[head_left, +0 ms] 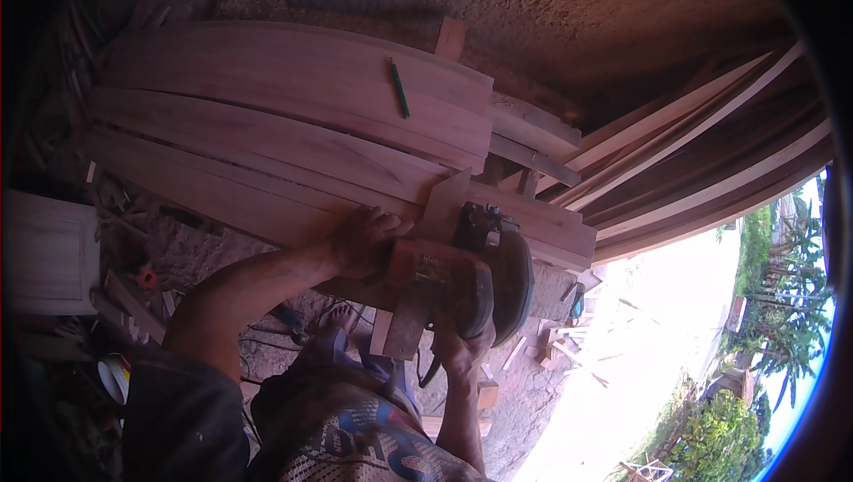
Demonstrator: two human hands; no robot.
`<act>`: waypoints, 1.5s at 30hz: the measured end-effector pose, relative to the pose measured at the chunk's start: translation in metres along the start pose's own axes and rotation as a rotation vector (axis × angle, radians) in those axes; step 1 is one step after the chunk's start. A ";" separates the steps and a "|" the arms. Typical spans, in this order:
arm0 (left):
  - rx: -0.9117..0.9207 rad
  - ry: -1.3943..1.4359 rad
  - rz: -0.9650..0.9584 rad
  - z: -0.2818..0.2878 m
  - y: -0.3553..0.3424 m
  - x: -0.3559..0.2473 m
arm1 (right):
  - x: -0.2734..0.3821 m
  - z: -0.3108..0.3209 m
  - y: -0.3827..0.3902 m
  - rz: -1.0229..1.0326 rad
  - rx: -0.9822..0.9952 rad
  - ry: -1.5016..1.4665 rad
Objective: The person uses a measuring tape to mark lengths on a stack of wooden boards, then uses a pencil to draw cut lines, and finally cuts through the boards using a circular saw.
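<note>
Two hands are working a reddish-orange circular saw (462, 278) against a narrow wooden strip (426, 260): left hand (364, 238) pressing the strip, right hand (464, 344) clenching the saw. Stacked reddish planks (267, 127) are carrying a green pencil (400, 89) behind.

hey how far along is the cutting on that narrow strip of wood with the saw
Done: wide boards lie stacked, a green pencil on top. No finished cut shows. In hand: the left hand steadies a narrow wood strip laid across the stack, and the right hand grips the circular saw over it. Left: the strip looks uncut, though the saw hides the blade line.
</note>
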State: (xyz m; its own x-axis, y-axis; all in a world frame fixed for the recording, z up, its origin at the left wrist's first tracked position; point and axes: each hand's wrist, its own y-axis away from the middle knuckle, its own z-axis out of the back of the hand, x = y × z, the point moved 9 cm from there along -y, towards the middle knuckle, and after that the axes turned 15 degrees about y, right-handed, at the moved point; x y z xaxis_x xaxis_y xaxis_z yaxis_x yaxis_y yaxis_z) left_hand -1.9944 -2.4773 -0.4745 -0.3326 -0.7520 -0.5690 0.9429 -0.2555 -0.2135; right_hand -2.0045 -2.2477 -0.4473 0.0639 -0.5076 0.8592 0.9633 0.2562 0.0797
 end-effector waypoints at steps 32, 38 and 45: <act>-0.131 0.076 0.084 0.015 -0.002 -0.004 | 0.027 -0.005 -0.042 -0.024 0.038 -0.118; -0.115 0.074 0.117 0.010 0.000 0.003 | 0.028 -0.004 -0.043 -0.020 0.035 -0.098; -0.193 0.039 0.062 0.014 0.006 -0.001 | 0.029 0.005 -0.016 0.084 -0.146 -0.040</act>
State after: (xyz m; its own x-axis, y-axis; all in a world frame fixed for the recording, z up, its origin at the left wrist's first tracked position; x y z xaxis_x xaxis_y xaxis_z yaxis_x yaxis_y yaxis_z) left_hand -1.9883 -2.4859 -0.4642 -0.2778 -0.7375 -0.6155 0.9425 -0.0855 -0.3230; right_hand -2.0196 -2.2623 -0.4215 0.1387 -0.4555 0.8794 0.9828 0.1725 -0.0656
